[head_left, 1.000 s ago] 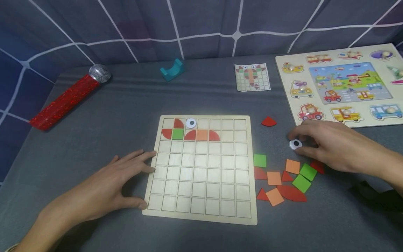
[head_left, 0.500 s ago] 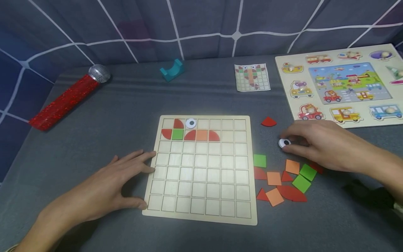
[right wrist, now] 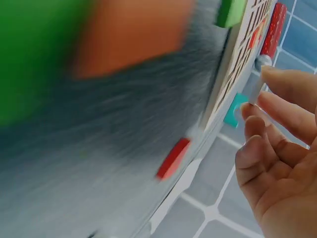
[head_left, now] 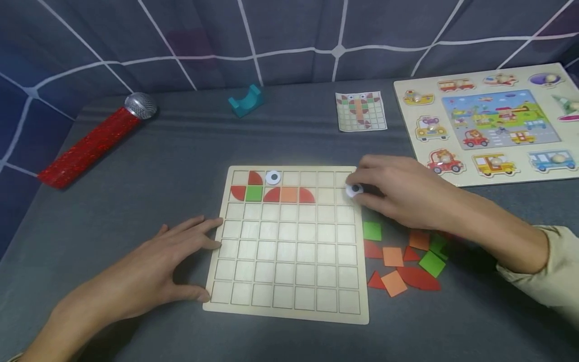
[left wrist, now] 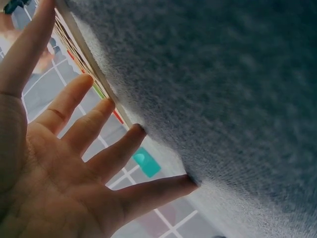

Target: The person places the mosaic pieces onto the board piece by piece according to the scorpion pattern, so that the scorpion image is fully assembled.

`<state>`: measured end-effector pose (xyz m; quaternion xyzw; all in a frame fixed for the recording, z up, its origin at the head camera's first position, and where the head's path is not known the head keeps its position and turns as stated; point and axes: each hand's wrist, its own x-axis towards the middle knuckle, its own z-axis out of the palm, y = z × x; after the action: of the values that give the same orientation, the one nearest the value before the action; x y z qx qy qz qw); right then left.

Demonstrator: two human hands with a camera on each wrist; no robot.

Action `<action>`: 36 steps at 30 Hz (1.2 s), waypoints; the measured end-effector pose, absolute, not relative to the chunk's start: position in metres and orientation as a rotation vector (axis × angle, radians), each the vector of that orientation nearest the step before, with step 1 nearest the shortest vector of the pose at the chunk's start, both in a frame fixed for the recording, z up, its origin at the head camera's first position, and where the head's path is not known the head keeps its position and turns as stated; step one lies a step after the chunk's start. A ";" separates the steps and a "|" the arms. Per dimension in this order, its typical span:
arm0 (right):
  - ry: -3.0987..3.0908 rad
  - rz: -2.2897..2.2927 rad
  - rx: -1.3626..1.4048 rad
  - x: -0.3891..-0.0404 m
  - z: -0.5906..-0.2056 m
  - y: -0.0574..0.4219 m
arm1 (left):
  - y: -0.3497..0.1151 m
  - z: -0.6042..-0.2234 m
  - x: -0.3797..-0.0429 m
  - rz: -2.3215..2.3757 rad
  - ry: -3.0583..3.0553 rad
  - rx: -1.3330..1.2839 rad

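A pale wooden grid board point(head_left: 289, 256) lies on the dark table. In its top two rows sit red quarter-round tiles point(head_left: 306, 195), a green square point(head_left: 254, 193), an orange square point(head_left: 289, 194) and a round white eye piece point(head_left: 273, 177). My right hand point(head_left: 402, 191) pinches a second eye piece point(head_left: 354, 189) between thumb and fingers, over the board's upper right edge. The right wrist view shows this eye piece point(right wrist: 256, 90) edge-on. With spread fingers my left hand point(head_left: 158, 269) touches the board's left edge; its fingertips point(left wrist: 141, 128) rest at the board's side and on the table.
Right of the board lie loose orange point(head_left: 393, 256), green point(head_left: 431, 264) and red tiles point(head_left: 418, 278), partly under the right forearm. Behind are a small pattern card point(head_left: 361, 111), a vehicle knob puzzle point(head_left: 422, 143), a teal holder point(head_left: 246, 102) and a red toy microphone point(head_left: 95, 143).
My right hand has carried the eye piece leftward from beside the loose tiles to the board's upper right edge. It now covers the loose red quarter-round tile. The left hand stays put.
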<state>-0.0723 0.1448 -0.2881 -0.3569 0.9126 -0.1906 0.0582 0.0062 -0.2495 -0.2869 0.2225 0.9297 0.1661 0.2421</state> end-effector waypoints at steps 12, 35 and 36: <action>2.696 -0.665 -1.197 -0.107 -0.297 0.091 | -0.249 -0.288 0.006 0.438 2.549 0.652; 2.673 -0.664 -1.138 -0.110 -0.299 0.082 | -0.250 -0.287 0.007 0.428 2.561 0.647; 2.672 -0.663 -1.134 -0.110 -0.299 0.081 | -0.250 -0.287 0.007 0.428 2.561 0.648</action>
<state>-0.1095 0.0815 -0.2991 -0.3796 0.8944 -0.2219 0.0818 0.0067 -0.2502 -0.2873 0.2355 0.9312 0.1557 0.2308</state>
